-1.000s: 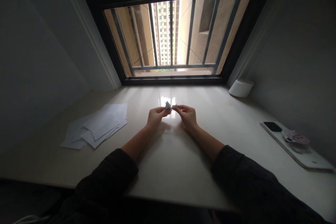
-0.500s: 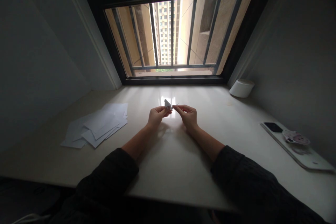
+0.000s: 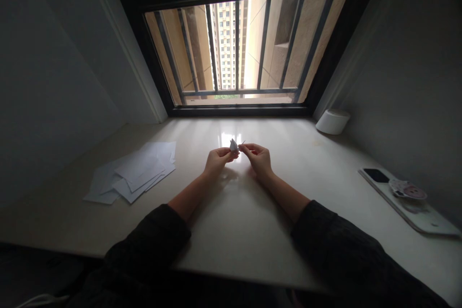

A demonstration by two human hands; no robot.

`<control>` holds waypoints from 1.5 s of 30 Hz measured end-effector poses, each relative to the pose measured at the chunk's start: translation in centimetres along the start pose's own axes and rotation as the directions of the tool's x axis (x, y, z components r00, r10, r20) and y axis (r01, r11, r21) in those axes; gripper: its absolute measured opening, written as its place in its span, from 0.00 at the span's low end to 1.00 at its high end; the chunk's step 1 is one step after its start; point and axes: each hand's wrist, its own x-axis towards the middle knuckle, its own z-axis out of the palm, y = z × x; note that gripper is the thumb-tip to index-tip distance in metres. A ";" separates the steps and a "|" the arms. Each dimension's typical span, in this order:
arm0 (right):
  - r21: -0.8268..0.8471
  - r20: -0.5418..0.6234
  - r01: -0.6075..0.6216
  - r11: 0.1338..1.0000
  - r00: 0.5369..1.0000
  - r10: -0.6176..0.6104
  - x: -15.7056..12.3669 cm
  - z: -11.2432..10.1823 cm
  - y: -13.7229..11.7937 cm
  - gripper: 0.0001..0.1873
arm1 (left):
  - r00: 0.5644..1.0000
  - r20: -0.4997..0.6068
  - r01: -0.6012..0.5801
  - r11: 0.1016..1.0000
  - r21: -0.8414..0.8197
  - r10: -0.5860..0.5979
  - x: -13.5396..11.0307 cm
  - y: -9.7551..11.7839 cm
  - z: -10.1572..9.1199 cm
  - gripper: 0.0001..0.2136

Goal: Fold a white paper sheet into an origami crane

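Observation:
A small piece of folded white paper (image 3: 234, 146) is held up between my two hands, above the middle of the tabletop. My left hand (image 3: 217, 160) pinches it from the left and below, thumb against the near side. My right hand (image 3: 258, 158) pinches its right end between thumb and forefinger, where a thin pointed tip sticks up past the fingers. The exact shape of the folds is too small to make out, and the fingers hide part of the paper.
Loose white paper sheets (image 3: 139, 173) lie overlapping on the left of the pale glossy tabletop (image 3: 234, 236). On the right rests a white phone (image 3: 407, 202) with a round cartoon grip (image 3: 407, 189). A white cylindrical object (image 3: 332, 121) stands at the back right, near the barred window (image 3: 236, 48).
The folded paper has turned in my left hand and shifted slightly right, now showing a broader, pointed face. My left hand has moved a little to the right; my right hand has barely moved.

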 end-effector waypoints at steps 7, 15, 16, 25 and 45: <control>-0.034 0.098 -0.001 0.999 0.995 0.004 0.1 0.1 0.1 0.15 | 0.997 -0.074 -0.002 1.000 -0.020 0.001 -0.1 0.0 0.1 0.20; -0.130 0.114 0.021 0.991 0.993 -0.006 0.1 0.2 0.5 0.14 | 0.990 -0.140 0.015 0.997 -0.078 -0.025 -0.1 -0.5 0.5 0.20; -0.141 0.110 0.031 0.990 0.994 -0.016 0.0 0.2 0.4 0.14 | 0.989 -0.147 0.014 0.996 -0.084 -0.027 -0.1 -0.5 0.5 0.20; -0.226 0.081 0.131 0.965 0.990 -0.115 -0.5 0.5 -0.2 0.09 | 0.971 -0.237 -0.037 0.994 -0.101 0.012 -0.2 -0.5 1.2 0.19; -0.143 0.072 0.052 0.988 0.997 -0.042 0.0 0.2 0.1 0.12 | 0.990 -0.116 -0.057 0.987 0.149 0.075 0.0 0.0 0.0 0.15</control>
